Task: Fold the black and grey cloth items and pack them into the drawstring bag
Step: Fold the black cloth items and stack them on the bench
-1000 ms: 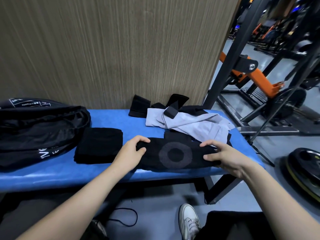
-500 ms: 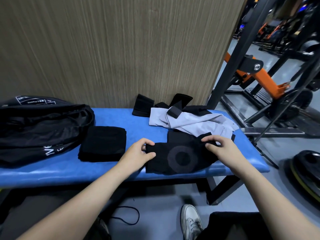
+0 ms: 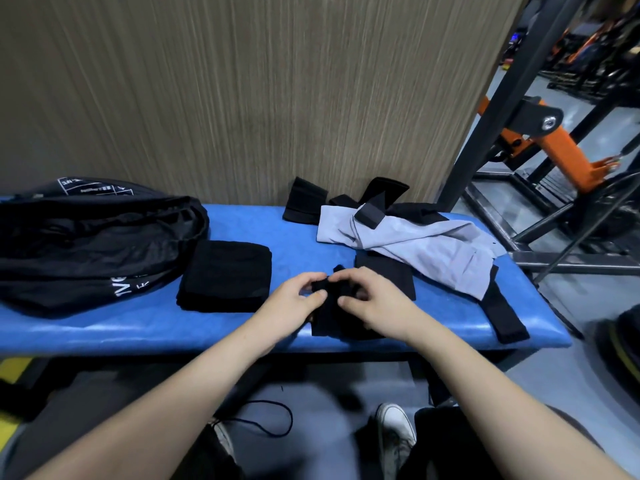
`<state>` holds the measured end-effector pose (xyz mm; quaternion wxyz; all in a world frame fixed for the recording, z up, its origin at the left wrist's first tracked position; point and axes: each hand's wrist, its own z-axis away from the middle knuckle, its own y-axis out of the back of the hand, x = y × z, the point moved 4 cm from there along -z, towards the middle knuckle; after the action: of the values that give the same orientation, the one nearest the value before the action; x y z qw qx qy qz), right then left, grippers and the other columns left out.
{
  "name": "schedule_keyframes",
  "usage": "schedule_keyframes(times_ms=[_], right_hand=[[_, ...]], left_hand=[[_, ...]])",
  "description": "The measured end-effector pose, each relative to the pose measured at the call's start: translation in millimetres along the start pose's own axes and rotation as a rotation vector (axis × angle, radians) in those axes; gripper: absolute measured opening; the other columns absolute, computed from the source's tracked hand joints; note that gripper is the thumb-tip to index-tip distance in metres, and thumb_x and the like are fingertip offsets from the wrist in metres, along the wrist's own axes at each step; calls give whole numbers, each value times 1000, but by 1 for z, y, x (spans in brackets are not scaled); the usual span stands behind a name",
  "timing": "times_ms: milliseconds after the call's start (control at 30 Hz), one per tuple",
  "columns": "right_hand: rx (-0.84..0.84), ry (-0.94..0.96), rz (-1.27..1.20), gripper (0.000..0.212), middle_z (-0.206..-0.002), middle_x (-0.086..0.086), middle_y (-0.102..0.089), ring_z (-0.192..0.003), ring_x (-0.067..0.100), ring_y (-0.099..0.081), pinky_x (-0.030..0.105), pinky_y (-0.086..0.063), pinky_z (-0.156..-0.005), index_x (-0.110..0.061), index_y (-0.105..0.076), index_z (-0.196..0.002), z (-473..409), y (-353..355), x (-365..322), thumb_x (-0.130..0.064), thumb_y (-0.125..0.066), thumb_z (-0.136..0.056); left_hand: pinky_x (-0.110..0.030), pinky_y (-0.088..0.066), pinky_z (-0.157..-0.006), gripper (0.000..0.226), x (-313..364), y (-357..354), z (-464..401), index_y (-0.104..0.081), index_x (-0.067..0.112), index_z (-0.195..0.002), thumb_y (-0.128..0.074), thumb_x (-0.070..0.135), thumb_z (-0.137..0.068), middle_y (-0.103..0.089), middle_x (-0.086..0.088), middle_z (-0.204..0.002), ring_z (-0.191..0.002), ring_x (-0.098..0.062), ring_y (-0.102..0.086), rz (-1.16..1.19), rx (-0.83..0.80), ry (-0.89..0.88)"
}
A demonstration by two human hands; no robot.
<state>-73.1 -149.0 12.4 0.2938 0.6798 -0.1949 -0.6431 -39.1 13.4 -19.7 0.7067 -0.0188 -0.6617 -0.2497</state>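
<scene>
Where a blue padded bench runs across the scene in front of a wood-grain wall, the cloth items lie spread out along its top. At the far left sits the black drawstring bag, slumped and wide, with white lettering on its near side. Just to its right lies a folded black cloth, a neat square stack, flat on the bench and touching the bag's edge.

At the middle, near the front edge of the bench, the person's two bare hands meet over a small black cloth piece. The left hand and the right hand are close together — fingers and thumbs of both curled in, pinching the top of that piece, which is bunched between them and lies down to the bench's near edge. The picture is slightly blurred here, so the exact fold cannot be told.

Right of the hands lies a flat black cloth panel, partly under a crumpled grey cloth that stretches toward the right end of the bench. Behind the grey cloth, against the wall, are several black straps — one lies across the grey cloth. A long black strip runs to the bench's near right corner.

Farther right stands a dark metal frame with orange gym equipment. Below the bench, a white shoe rests on the grey floor.
</scene>
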Motion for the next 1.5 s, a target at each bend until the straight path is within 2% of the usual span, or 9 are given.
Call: schedule_keyframes(times_ms=[167, 367, 500, 700, 867, 1033, 1267, 1400, 1500], right_hand=[[-87, 24, -26, 56, -108, 1, -60, -63, 13, -63, 21, -51, -67, -36, -48, -137, 1, -10, -2, -14, -68, -90], [158, 7, -176, 41, -93, 1, -67, -63, 20, -58, 38, -51, -72, -28, -58, -116, 6, 19, 15, 4, -60, -90], [355, -73, -143, 48, -102, 7, -56, -69, 5, -54, 22, -48, -75, -41, -56, -115, 14, 47, 23, -1, -64, -89], [70, -121, -632, 64, -111, 22, -67, -94, 18, -64, 30, -51, -82, -50, -40, -143, 16, 33, 5, -10, -59, -97], [39, -19, -801, 63, -124, 16, -68, -112, 29, -65, 38, -53, -87, -36, -47, -144, -5, 13, -13, 2, -58, -95], [171, 29, -669, 33, -109, 21, -71, -91, 43, -65, 46, -57, -79, -23, -74, -111, -31, -8, -29, 1, -61, -92], [113, 21, -538, 26, -81, 19, -57, -58, 23, -47, 31, -41, -52, -26, -71, -111, -64, -54, -61, -9, -63, -93], [116, 7, -448, 27, -71, 9, -50, -60, 20, -42, 27, -41, -60, -26, -70, -113, -82, -78, -69, -12, -65, -91], [60, 37, -108, 32, -105, -1, -66, -92, 17, -59, 30, -47, -89, -26, -66, -121, -97, -94, -64, -18, -65, -90]], left_hand=[[-35, -55, -93, 35, -4, -1, 3, -60, 32, -122, -63, 46, -90, -66, 7, -114, -109, -7, -64, 55, -14, 27], [-32, -56, -84, 66, 5, -5, 5, -40, 49, -135, -64, 10, -87, -63, -2, -115, -79, -21, -69, 6, -13, -52], [-50, -53, -92, 58, 25, 3, 8, -50, 47, -122, -54, -1, -90, -69, -8, -109, -92, -44, -64, 190, -6, -120], [-37, -52, -88, 40, 37, 26, 14, -63, 26, -106, -50, -9, -89, -71, -9, -105, -89, -28, -67, 296, 54, -170], [-40, -46, -84, 40, 27, 55, 14, -73, 37, -99, -50, 11, -81, -66, -25, -107, -85, -18, -52, 164, 195, -111], [-27, -39, -60, 22, 23, 86, 24, -70, 39, -101, -68, 23, -87, -46, -6, -65, -61, -14, -41, 96, 304, -136], [-27, -50, -91, 33, 6, 146, 32, -64, 36, -113, -71, 20, -85, -65, 9, -118, -91, -7, -63, -122, 501, -177], [-17, -41, -79, 28, -13, 169, 32, -65, 35, -110, -70, 19, -87, -57, 5, -118, -84, -5, -56, -258, 553, -91], [-24, -43, -90, 28, -25, 169, 31, -65, 34, -109, -69, 16, -88, -53, 4, -118, -90, -12, -54, -365, 498, -121]])
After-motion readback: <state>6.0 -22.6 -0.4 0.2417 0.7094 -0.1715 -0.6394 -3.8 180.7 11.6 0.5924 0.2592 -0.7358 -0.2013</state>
